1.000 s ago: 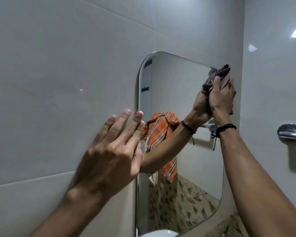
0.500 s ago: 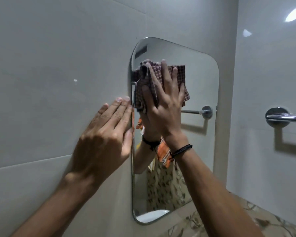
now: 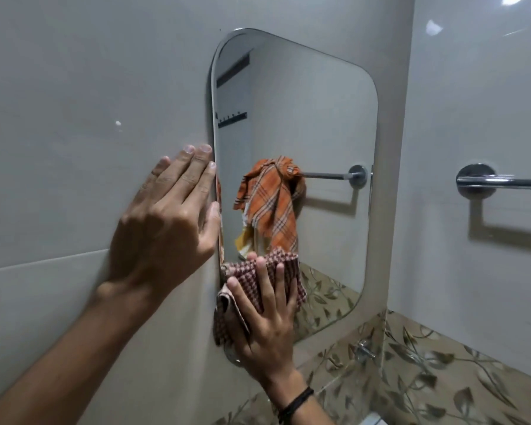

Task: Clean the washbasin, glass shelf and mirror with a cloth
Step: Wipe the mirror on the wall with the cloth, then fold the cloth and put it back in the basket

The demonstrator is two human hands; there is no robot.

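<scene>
Our red-and-white checked cloth point(image 3: 224, 317) lies bunched against the lower left corner of the wall mirror point(image 3: 313, 118), overlapping the mirror's left edge, with a fold hanging down on the left. Our right hand point(image 3: 267, 329) presses it flat against the glass with straight, spread fingers laid over the top of it. Nothing is pinched or curled round; the cloth is held only by the palm and fingers bearing on it. A black band point(image 3: 295, 403) circles that wrist.

Our left hand point(image 3: 166, 228) rests flat on the pale wall tile point(image 3: 74, 118) just beside the mirror's left edge, above the cloth. Its fingers are straight and close together, it holds nothing, and its thumb side touches the rim of the glass.

In the mirror we see the reflection of an orange plaid cloth point(image 3: 270, 204) draped over the end of a chrome rail. To the right of the mirror, on the adjoining wall, a chrome towel rail point(image 3: 503, 181) is fixed. Below the mirror runs a band of leaf-patterned tiles point(image 3: 442, 363), with a small chrome fitting point(image 3: 364, 349) projecting from it near the corner.
</scene>
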